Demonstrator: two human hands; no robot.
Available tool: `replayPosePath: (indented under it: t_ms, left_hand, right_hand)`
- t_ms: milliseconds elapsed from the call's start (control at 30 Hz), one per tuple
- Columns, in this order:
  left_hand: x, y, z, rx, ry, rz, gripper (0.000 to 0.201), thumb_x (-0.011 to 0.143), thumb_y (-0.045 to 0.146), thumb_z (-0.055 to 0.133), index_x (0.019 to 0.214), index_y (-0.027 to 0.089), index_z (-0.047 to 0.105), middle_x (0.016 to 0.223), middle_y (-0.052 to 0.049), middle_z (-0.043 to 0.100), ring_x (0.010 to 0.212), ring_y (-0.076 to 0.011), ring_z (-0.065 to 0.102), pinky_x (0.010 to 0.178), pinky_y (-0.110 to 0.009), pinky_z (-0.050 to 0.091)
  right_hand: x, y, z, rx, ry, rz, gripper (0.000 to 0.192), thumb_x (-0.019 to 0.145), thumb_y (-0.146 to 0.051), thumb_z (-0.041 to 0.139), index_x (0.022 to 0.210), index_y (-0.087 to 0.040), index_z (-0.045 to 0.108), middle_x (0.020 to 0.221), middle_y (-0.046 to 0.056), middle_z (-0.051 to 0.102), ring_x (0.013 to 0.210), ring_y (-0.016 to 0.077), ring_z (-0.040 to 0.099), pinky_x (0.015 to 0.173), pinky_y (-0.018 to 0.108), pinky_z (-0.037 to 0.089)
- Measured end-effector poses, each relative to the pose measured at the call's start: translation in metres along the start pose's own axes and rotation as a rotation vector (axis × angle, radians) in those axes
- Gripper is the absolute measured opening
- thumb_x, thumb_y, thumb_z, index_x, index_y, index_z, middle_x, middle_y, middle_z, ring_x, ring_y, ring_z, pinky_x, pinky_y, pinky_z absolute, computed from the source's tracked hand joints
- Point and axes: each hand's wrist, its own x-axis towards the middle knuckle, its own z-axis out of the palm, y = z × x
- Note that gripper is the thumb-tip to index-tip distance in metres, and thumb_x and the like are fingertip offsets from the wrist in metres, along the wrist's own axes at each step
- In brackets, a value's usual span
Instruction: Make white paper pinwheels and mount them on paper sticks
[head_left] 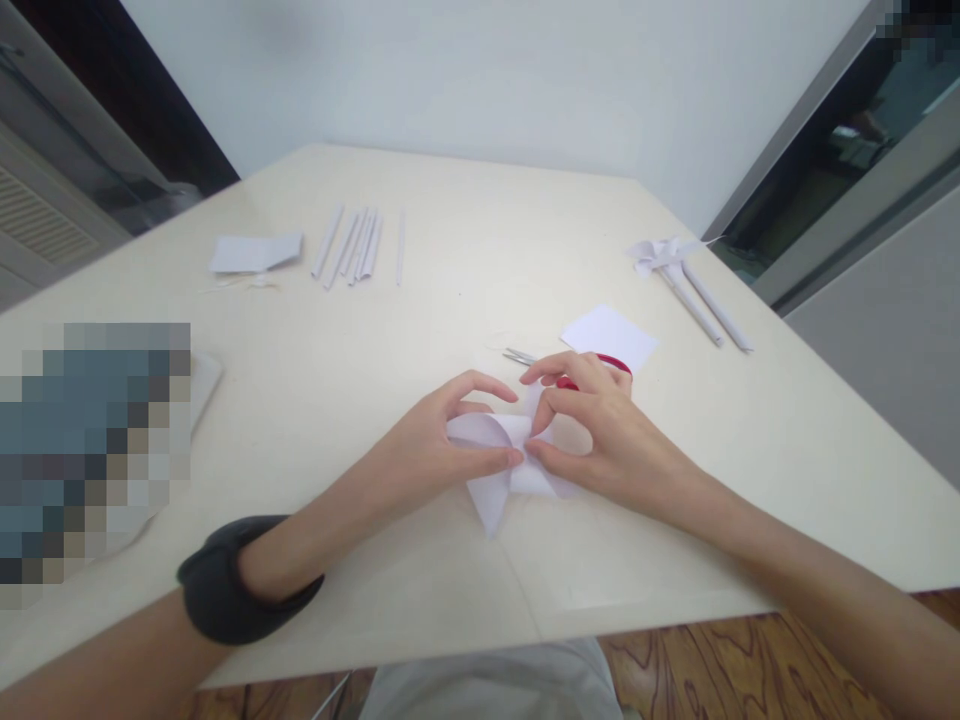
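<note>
Both hands pinching a folded white paper shape near the middle of the table.

Left hand (435,440) curled over the folded paper (502,470), thumb and fingertips pressed to its centre, index finger arched above; right hand (600,425) meeting it from the right, fingers bent and pinching the same centre fold, flaps of paper spreading out toward the near side. Dark band (225,585) around the left wrist. Just beyond the right hand, red-handled scissors (559,372) lying partly under a white paper square (609,337). Farther off on the cream table (465,250): row of rolled paper sticks (352,245) at far left, paper sheet (255,252) beside them, finished paper pinwheel (664,252) with two more sticks (705,305) at far right.
</note>
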Motion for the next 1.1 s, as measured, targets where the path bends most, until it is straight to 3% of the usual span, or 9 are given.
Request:
replayPosePath:
  t_ms: [400, 533, 600, 700, 800, 967, 1100]
  left_hand:
    - [-0.002, 0.002, 0.000, 0.012, 0.038, 0.061, 0.032, 0.071, 0.022, 0.066, 0.100, 0.025, 0.053, 0.081, 0.001, 0.069, 0.058, -0.0129, 0.057, 0.052, -0.021, 0.041]
    - [-0.004, 0.002, -0.002, 0.013, 0.062, 0.135, 0.029, 0.072, 0.023, 0.068, 0.097, 0.024, 0.053, 0.081, 0.002, 0.069, 0.060, -0.0122, 0.058, 0.049, -0.018, 0.040]
    - [-0.004, 0.001, -0.002, 0.017, 0.063, 0.175, 0.028, 0.073, 0.024, 0.068, 0.097, 0.025, 0.053, 0.081, 0.002, 0.069, 0.061, -0.0118, 0.059, 0.048, -0.017, 0.039]
    - [-0.005, 0.000, -0.003, 0.024, 0.043, 0.212, 0.027, 0.075, 0.024, 0.066, 0.098, 0.026, 0.052, 0.082, 0.002, 0.069, 0.061, -0.0110, 0.059, 0.045, -0.016, 0.036]
    - [-0.006, -0.001, -0.002, 0.013, 0.036, 0.205, 0.026, 0.076, 0.025, 0.066, 0.098, 0.026, 0.051, 0.086, 0.002, 0.069, 0.064, -0.0114, 0.060, 0.042, -0.015, 0.034]
    - [-0.006, -0.002, 0.000, -0.040, 0.034, 0.186, 0.029, 0.076, 0.023, 0.066, 0.100, 0.027, 0.051, 0.091, 0.001, 0.069, 0.070, -0.0121, 0.062, 0.049, -0.015, 0.041]
    - [-0.003, -0.004, -0.002, -0.198, 0.101, 0.175, 0.029, 0.075, 0.025, 0.068, 0.100, 0.026, 0.054, 0.094, 0.001, 0.067, 0.074, -0.0125, 0.063, 0.059, -0.017, 0.047]
  right_hand:
    - [0.000, 0.003, -0.001, 0.034, 0.015, 0.011, 0.006, 0.080, -0.027, 0.058, 0.085, -0.024, 0.060, 0.126, 0.003, 0.046, 0.120, 0.0211, 0.038, 0.099, 0.044, 0.026]
    - [0.000, 0.008, 0.000, 0.214, 0.087, 0.090, 0.050, 0.074, -0.032, 0.066, 0.118, -0.024, 0.045, 0.129, 0.006, 0.043, 0.121, 0.0200, 0.040, 0.097, 0.038, 0.035]
    - [0.002, 0.010, -0.001, 0.368, 0.049, 0.184, 0.058, 0.073, -0.038, 0.067, 0.122, -0.024, 0.040, 0.125, 0.006, 0.047, 0.112, 0.0192, 0.048, 0.089, 0.034, 0.042]
    - [0.004, 0.013, -0.003, 0.543, -0.150, 0.255, 0.035, 0.077, -0.043, 0.062, 0.103, -0.022, 0.053, 0.103, 0.004, 0.058, 0.089, 0.0172, 0.058, 0.072, 0.030, 0.047]
    - [0.006, 0.016, -0.002, 0.606, -0.272, 0.226, 0.020, 0.081, -0.039, 0.057, 0.089, -0.021, 0.061, 0.091, 0.002, 0.061, 0.079, 0.0162, 0.058, 0.066, 0.029, 0.045]
    - [0.005, 0.018, 0.003, 0.696, -0.237, 0.238, 0.015, 0.082, -0.033, 0.058, 0.088, -0.020, 0.062, 0.087, 0.003, 0.063, 0.078, 0.0180, 0.060, 0.063, 0.028, 0.045]
    - [0.004, 0.018, 0.002, 0.751, -0.140, 0.270, 0.016, 0.082, -0.033, 0.058, 0.086, -0.019, 0.062, 0.087, 0.004, 0.064, 0.078, 0.0179, 0.060, 0.063, 0.028, 0.044]
